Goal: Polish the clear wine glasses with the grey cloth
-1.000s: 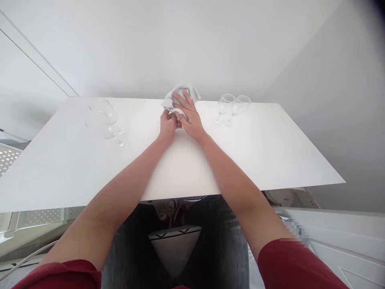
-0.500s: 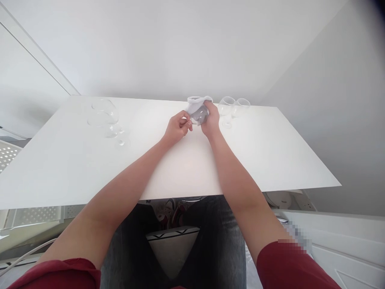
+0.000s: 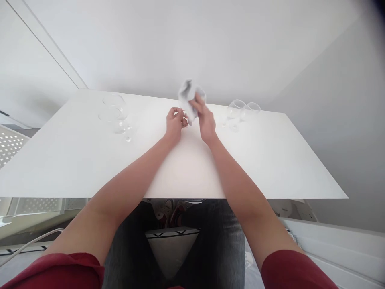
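Take the clock face as laid over the desk (image 3: 183, 168), with 12 at the far edge by the white wall (image 3: 141, 44) and 6 at your lap. At 12 o'clock your left hand (image 3: 174, 122) has its grip clamped on the lower end of a wine glass (image 3: 185, 123); whether the fingers pinch the stem or the foot, you cannot tell from here. Your right hand (image 3: 207, 120) is just beside it on the 3 o'clock side, its grip clamped on a pale cloth (image 3: 187, 97). The cloth is bunched against the bowl, and blur hides how much of it lies inside or around the glass.

Near 2 o'clock, towards the far edge, you have a pair of clear wine glasses (image 3: 236, 109) standing upright close together. Near 10 o'clock is a cluster of larger clear stemmed glasses (image 3: 113, 114), also upright, their outlines overlapping and faint against the white surface.

Past the desk's 9 o'clock end you can see a perforated white basket (image 3: 11, 145). Below the near edge at 6 o'clock are your shoes (image 3: 164, 212), between dark trouser legs (image 3: 216, 245), and a pale cable (image 3: 31, 244) curves at about 8 o'clock.
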{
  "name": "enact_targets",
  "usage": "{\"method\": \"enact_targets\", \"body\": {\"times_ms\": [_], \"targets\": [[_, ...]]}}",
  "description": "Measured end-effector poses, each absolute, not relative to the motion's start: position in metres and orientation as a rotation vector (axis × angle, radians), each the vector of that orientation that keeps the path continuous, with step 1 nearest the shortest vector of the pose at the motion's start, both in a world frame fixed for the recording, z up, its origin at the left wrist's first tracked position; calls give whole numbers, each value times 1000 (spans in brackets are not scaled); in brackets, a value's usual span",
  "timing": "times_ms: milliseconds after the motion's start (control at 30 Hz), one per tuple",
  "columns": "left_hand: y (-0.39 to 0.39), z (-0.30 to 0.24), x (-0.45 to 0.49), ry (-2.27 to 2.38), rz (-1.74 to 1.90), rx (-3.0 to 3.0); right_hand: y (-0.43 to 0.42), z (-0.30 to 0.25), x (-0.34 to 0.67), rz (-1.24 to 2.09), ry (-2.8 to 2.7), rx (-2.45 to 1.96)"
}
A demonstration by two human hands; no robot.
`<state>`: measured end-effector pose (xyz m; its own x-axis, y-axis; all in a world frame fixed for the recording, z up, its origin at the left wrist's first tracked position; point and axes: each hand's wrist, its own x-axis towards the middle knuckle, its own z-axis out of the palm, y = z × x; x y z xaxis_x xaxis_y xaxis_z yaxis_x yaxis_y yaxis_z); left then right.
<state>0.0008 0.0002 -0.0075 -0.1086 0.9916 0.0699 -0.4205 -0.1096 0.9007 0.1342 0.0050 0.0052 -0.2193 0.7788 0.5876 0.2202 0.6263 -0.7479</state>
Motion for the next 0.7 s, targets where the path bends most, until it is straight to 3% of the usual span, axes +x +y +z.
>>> {"method": "enact_targets", "body": {"times_ms": [133, 267, 367, 567, 700], "targets": [[-1, -11, 8, 990, 1524, 1044, 10, 6, 139, 223, -2048, -770], [-11, -9, 11, 1029, 1398, 1416, 14, 8, 152, 20, -1840, -952], [-19, -6, 10, 941, 1330, 1626, 15, 6, 158, 224, -1492, -1097], [-18, -8, 7, 789, 1368, 1516, 21, 2, 154, 1071, -945, -869], [-11, -7, 5, 781, 1402, 1314, 22, 3, 147, 1227, -924, -742]]}}
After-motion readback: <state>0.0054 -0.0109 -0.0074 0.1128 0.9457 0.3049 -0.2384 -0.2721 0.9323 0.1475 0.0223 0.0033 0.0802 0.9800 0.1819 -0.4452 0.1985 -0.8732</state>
